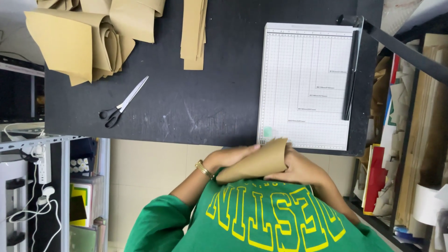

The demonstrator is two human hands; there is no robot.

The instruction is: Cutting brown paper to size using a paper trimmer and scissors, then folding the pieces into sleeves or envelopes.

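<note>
Currently, we log the scene as follows.

Sheet: we hold a tan paper sheet (254,161) between both hands, close to the chest, just below the near edge of the tabletop (196,107).
Left hand: our left hand (228,156) lies on the sheet's left end, fingers closed over it; a gold watch (204,169) sits on that wrist.
Right hand: our right hand (298,169) grips the sheet's right end, fingers curled around its edge.
Sheet form: it looks curved or partly folded; we cannot tell if a crease is set.
Trimmer: a white gridded paper trimmer (305,84) lies on the tabletop just beyond the hands, its black blade arm (401,46) raised to the right.
Scissors: scissors (122,103) lie on the left part of the tabletop, well apart from the hands.
Paper stock: loose tan sheets (88,39) are heaped at the far left; a narrow stack of strips (193,32) lies beside them.
Risk, crease: we judge that uneven pressure from either hand could fold the sheet off line.
Risk, blade: we judge that the raised arm could drop, or catch a hand reaching over the trimmer.
Risk, drop: the sheet is held off the tabletop, so a loosened grip would let it fall to the floor.
</note>
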